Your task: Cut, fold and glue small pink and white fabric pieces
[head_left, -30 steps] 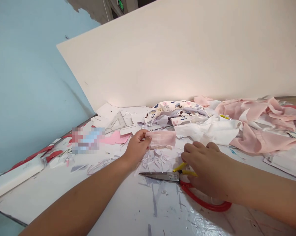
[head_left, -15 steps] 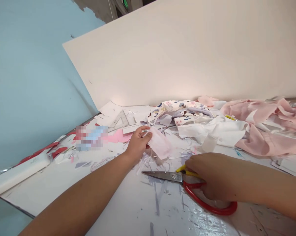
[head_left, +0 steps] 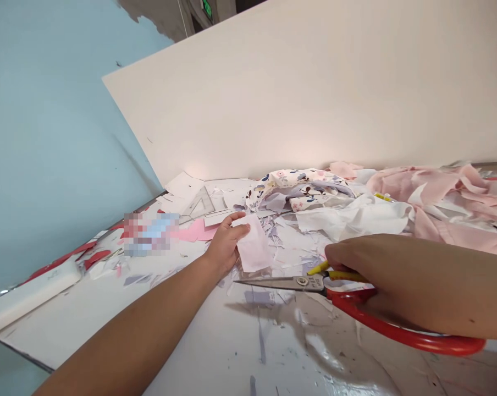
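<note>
My left hand [head_left: 227, 242] pinches a small pale pink piece of cloth [head_left: 254, 245] between thumb and fingers above the scrap-strewn tabletop. My right hand [head_left: 368, 269] is closed on a pair of scissors [head_left: 290, 282] with large red handles. The blades look closed and point left, their tip just below the cloth and apart from it. A thin yellow stick-like thing [head_left: 319, 268] is also in the right hand; its kind cannot be made out.
Floral cloth [head_left: 314, 177], white cloth [head_left: 355, 217] and pink fabric [head_left: 430, 190] lie heaped at the back right, before a large white board [head_left: 293, 99]. A clear triangle ruler [head_left: 201, 202], pink paper [head_left: 197, 231] and a white roll-like bar [head_left: 34, 294] are to the left.
The scissors have risen off the table toward me, to the right and closer to the camera. The pink cloth has shifted slightly left and turned flatter to view.
</note>
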{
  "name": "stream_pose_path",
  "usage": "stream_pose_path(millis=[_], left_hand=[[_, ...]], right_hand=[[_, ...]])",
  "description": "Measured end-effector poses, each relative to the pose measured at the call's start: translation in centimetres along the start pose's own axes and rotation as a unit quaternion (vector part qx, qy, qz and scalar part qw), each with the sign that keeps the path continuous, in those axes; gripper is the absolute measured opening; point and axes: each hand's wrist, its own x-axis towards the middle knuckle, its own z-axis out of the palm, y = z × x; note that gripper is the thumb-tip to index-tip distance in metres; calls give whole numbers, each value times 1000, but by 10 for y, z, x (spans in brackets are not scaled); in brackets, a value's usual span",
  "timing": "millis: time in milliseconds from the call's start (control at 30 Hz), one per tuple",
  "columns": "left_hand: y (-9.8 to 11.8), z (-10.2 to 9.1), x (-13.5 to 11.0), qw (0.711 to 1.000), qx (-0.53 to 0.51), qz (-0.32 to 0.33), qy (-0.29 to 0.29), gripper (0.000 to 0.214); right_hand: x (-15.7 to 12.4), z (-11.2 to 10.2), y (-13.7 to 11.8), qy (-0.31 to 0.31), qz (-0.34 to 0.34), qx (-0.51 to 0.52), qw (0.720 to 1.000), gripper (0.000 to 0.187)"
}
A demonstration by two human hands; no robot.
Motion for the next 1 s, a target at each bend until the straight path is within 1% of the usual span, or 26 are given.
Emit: stream_pose_path(millis=[33,67,100,233,300,367,433,500,600,700,767,833,900,1000], left_hand=[[0,0,0,1000,-5,-3,4,49],[0,0,1,1000,-10,-5,7,48],[-1,0,1,1000,-15,-6,9,47],[-2,1,2,999,-40,-9,5,39],[-3,3,1,998,-54,-10,-1,36],[-3,4,0,998,-67,-13,-8,35],[-3,6,-3,997,-75,-19,-18,34],[-3,7,-4,996,-77,-30,-32,33],[-5,8,-5,995,-72,-46,-44,37],[-6,7,-5,995,-60,-64,-52,41],[-5,6,-6,994,-56,-76,-60,42],[-4,5,-7,993,-40,-83,-67,49],[-3,4,-8,993,-14,-86,-76,57],[-3,4,-10,993,6,-85,-88,59]], right_hand=[[-1,-4,-2,-54,-8,-61,997,20],[-1,-8,-4,-79,-8,-109,991,20],[-1,-11,-6,-90,-7,-142,986,19],[-1,-19,-7,-98,-1,-166,981,12],[0,-18,-7,-105,-1,-173,979,6],[1,-16,-7,-113,-4,-178,977,6],[4,-13,-9,-111,-12,-175,978,7],[7,-12,-9,-91,-19,-162,982,6],[14,-10,-7,-38,-26,-151,988,3],[19,-9,0,17,-28,-190,981,8],[21,-8,4,11,1,-228,974,8],[21,-7,8,-18,27,-260,965,9],[21,-7,10,-37,34,-287,957,12],[21,-8,12,-27,29,-319,947,17]])
